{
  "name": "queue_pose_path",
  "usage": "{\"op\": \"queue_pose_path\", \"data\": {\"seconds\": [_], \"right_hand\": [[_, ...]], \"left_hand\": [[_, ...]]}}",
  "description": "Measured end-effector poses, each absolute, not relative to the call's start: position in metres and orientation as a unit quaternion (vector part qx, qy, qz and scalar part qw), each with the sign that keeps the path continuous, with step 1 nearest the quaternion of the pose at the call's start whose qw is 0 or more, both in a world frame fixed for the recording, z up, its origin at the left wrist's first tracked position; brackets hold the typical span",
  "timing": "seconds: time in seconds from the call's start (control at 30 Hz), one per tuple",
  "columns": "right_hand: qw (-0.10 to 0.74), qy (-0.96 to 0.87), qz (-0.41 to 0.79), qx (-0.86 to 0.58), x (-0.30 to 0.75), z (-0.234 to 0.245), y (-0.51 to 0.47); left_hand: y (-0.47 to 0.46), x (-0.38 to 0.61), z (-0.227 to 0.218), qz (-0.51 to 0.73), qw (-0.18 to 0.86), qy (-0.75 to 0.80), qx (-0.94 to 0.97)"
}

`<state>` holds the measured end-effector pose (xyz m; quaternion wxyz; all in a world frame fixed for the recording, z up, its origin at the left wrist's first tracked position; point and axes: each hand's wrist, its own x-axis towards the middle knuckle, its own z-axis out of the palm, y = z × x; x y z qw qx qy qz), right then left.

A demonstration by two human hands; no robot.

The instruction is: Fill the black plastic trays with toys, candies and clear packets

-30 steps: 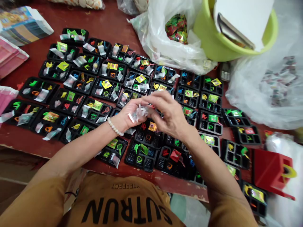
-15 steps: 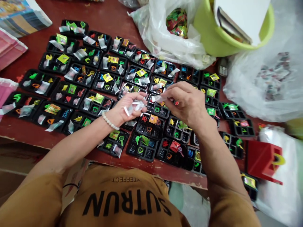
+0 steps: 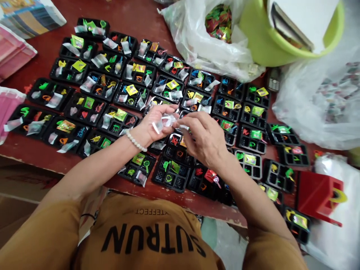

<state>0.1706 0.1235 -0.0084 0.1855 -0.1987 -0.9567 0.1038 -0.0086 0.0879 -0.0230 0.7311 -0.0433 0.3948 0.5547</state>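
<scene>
My left hand (image 3: 153, 125), with a bead bracelet at the wrist, is closed round a bunch of small clear plastic packets (image 3: 164, 122). My right hand (image 3: 204, 138) meets it from the right, fingertips pinched at the edge of the bunch. Both hands hover above rows of black compartment trays (image 3: 123, 93) on a dark red table (image 3: 36, 155). The trays hold small coloured plastic toys, foil sachets and clear packets. A tray with a clear packet (image 3: 201, 108) lies just beyond my right hand.
A clear bag of coloured sachets (image 3: 218, 24) and a green bucket (image 3: 261, 48) stand at the back. More clear bags (image 3: 323, 101) lie at the right, a red box (image 3: 317, 195) at the near right. Printed sheets (image 3: 28, 15) and pink sheets (image 3: 14, 56) lie at the left.
My right hand had reached out to the right holding one packet; it has come back to the bunch in my left hand, and a packet now lies on a tray there.
</scene>
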Motion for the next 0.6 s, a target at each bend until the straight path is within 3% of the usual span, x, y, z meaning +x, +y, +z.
{"op": "queue_pose_path", "data": {"seconds": [0.17,0.4,0.6], "right_hand": [[0.214,-0.941,0.183,-0.187,0.149,0.007,0.100],[0.312,-0.845,0.230,-0.368,0.195,0.011,0.129],[0.176,-0.855,0.191,-0.448,0.233,-0.041,0.159]], "left_hand": [[0.089,0.019,-0.021,0.584,0.711,0.390,-0.036],[0.085,0.009,-0.025,0.606,0.683,0.408,0.012],[0.068,-0.008,-0.020,0.576,0.701,0.418,0.046]]}}
